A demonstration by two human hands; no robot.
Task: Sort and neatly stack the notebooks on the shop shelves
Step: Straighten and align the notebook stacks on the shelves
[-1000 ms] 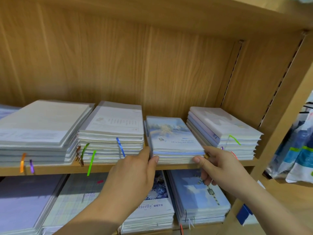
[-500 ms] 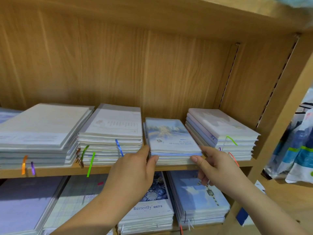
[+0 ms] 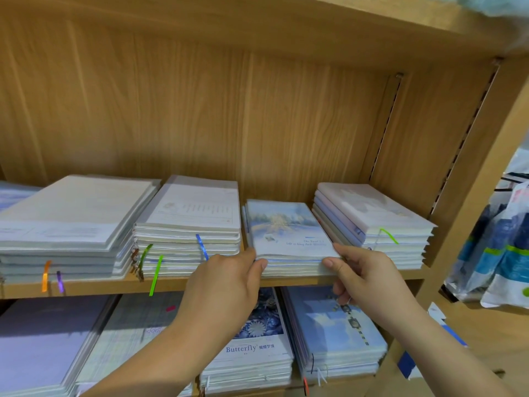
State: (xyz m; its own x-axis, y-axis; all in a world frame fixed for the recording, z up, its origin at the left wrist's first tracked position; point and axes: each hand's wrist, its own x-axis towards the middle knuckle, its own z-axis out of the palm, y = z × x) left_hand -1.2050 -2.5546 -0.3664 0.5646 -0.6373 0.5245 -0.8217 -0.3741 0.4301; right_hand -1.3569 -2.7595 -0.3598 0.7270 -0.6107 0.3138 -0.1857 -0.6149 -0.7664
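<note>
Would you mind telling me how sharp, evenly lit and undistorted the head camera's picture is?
Head view: wide-angle bowing tilts the right upright; the purple stack below lies in shadow; the snowy notebook's small print is soft, yet the Butterfly notebook's title reads clearly; the pale blue thing at top right is a blur.

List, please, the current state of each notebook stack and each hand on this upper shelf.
Snowy-cover stack, flat on the shelf, gripped at both front corners.
Left hand, pinches the stack's front left corner.
Right hand, grips its front right corner.
Right-end stack, edges stepped unevenly.
White-cover stack, not held, fairly squared.
Far-left stack, not held, lower edges stepped.
</note>
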